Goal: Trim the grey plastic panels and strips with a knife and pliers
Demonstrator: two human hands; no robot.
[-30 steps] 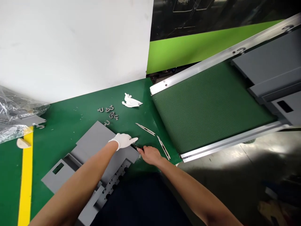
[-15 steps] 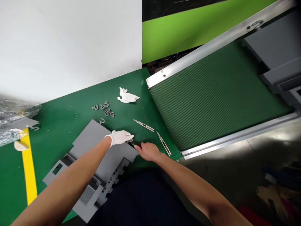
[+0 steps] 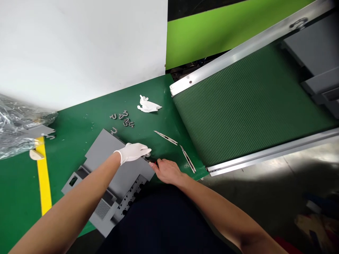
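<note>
A grey moulded panel [image 3: 124, 180] lies tilted on the green table, partly under my left forearm. My left hand [image 3: 134, 152], in a white glove, rests over the panel's far right edge. Its fingers close on a small grey hook-shaped clip [image 3: 147, 154] at that edge. My bare right hand [image 3: 168, 171] is beside the panel's right corner, closed around a small red-handled tool [image 3: 155, 162]. Most of the tool is hidden by the fingers, so its kind cannot be told. Several loose grey hook-shaped clips [image 3: 126, 122] lie beyond the panel.
Two slim utility knives [image 3: 166, 138] lie right of my hands. A crumpled white glove [image 3: 149, 106] is farther back. On the right stands a ribbed green conveyor belt [image 3: 238, 109] carrying grey parts [image 3: 315, 49]. Clear plastic wrap [image 3: 21, 123] and yellow tape [image 3: 44, 176] are left.
The whole view has shifted slightly, moving the table and conveyor rightward in the picture. Both hands stay at the panel's edge. More of the clip shows by my left fingertips.
</note>
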